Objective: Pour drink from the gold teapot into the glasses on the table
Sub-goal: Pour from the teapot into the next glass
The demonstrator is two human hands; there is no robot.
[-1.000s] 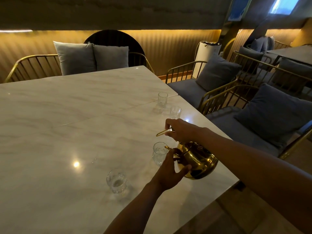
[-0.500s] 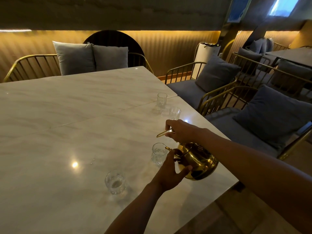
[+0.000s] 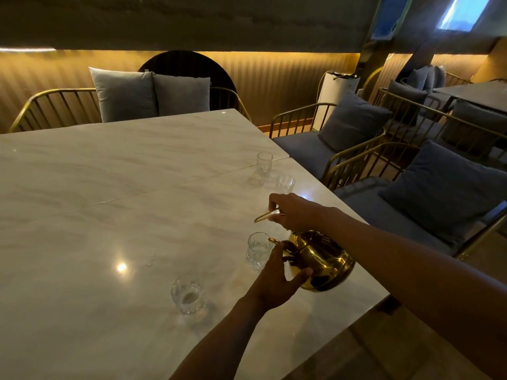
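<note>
The gold teapot (image 3: 322, 260) is tilted to the left above the marble table (image 3: 109, 204), its spout over the rim of a clear glass (image 3: 258, 249). My right hand (image 3: 295, 211) grips the thin gold handle from above. My left hand (image 3: 277, 278) presses against the pot's front side, thumb under its belly. Another glass (image 3: 188, 294) with some liquid in it stands nearer me on the left. Two more glasses (image 3: 264, 163) (image 3: 285, 183) stand farther away by the table's right edge.
The table's right edge runs close past the teapot. Gold-framed chairs with blue cushions (image 3: 444, 187) stand to the right, and a bench with grey pillows (image 3: 123, 94) is behind the far side. A white appliance (image 3: 336, 90) stands by the wall.
Both hands and the teapot hold nearly the same pose over the glass. The view has shifted only slightly.
</note>
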